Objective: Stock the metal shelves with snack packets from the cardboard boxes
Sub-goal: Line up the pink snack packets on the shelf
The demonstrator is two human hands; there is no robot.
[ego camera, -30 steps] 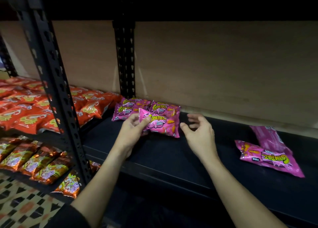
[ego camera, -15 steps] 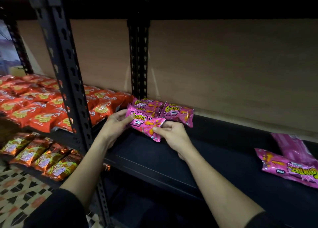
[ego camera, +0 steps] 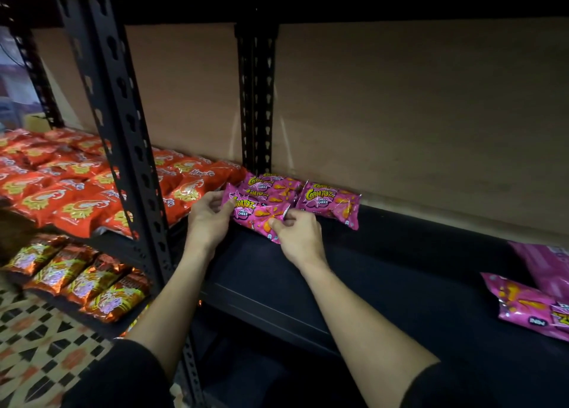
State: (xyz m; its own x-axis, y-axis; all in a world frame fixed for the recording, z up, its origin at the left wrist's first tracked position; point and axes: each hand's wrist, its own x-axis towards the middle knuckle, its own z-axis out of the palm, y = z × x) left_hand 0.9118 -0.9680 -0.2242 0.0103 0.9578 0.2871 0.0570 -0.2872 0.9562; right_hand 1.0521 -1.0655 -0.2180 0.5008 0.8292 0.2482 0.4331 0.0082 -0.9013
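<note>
pink packet [ego camera: 257, 215] | left hand [ego camera: 207, 218], right hand [ego camera: 297, 235] pinch its ends (on shelf [ego camera: 400, 284])

We read "Corntoz Chilli Cheez" on the front pink packet [ego camera: 255, 215] below the rear post [ego camera: 255, 99], and again on the right pink packet [ego camera: 329, 202] just right of that post. Lettering on the orange packets [ego camera: 77, 192] left of it stays illegible.

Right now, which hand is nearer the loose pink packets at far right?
Right. The right hand pinches the right end of the front pink packet, toward the loose pink packets; the left hand grips its left end, farther off.
</note>
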